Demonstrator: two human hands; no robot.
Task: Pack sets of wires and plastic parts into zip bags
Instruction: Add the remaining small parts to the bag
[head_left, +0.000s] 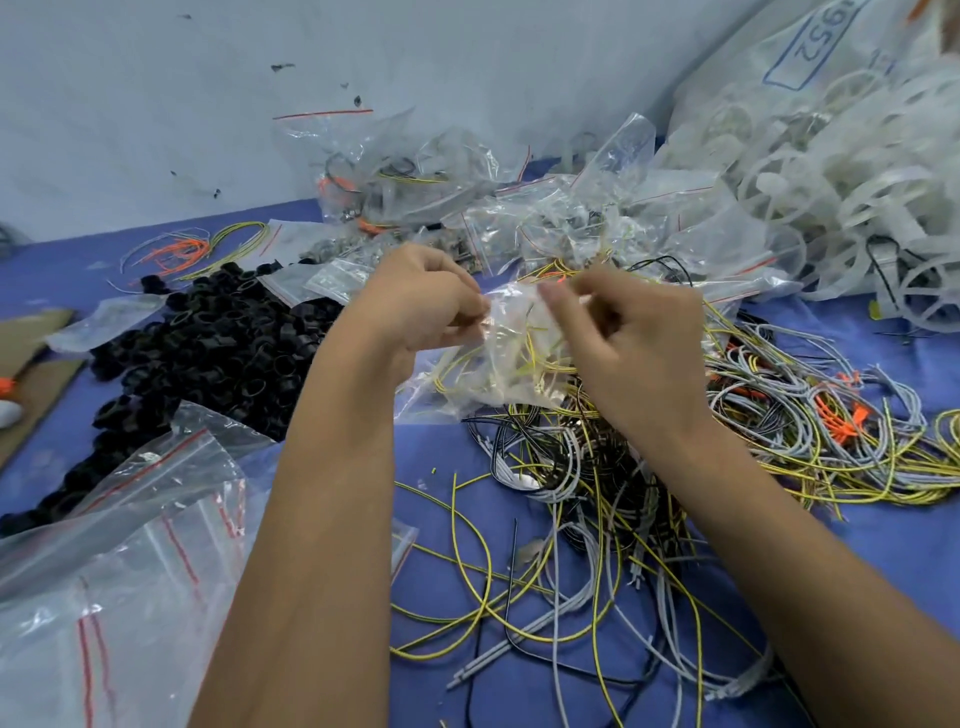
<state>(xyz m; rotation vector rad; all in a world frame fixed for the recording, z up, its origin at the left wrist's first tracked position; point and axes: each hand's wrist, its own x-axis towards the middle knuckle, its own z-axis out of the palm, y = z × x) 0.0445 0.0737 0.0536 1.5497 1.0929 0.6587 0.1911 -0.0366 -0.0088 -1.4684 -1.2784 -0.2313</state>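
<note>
A clear zip bag (501, 358) hangs between my two hands above the blue table, with yellow-green wires and pale parts showing inside it. My left hand (423, 306) pinches the bag's top edge on the left. My right hand (623, 338) pinches the same edge on the right, fingers curled. Below and to the right lies a tangle of loose wires (597, 493) in yellow-green, grey, black and orange. A heap of black plastic rings (208, 348) sits to the left.
Empty zip bags (119, 561) with red seal lines lie at the near left. Filled bags (431, 192) pile up at the back by the wall. White plastic rings (841, 171) fill the far right. Cardboard (31, 343) lies at the left edge.
</note>
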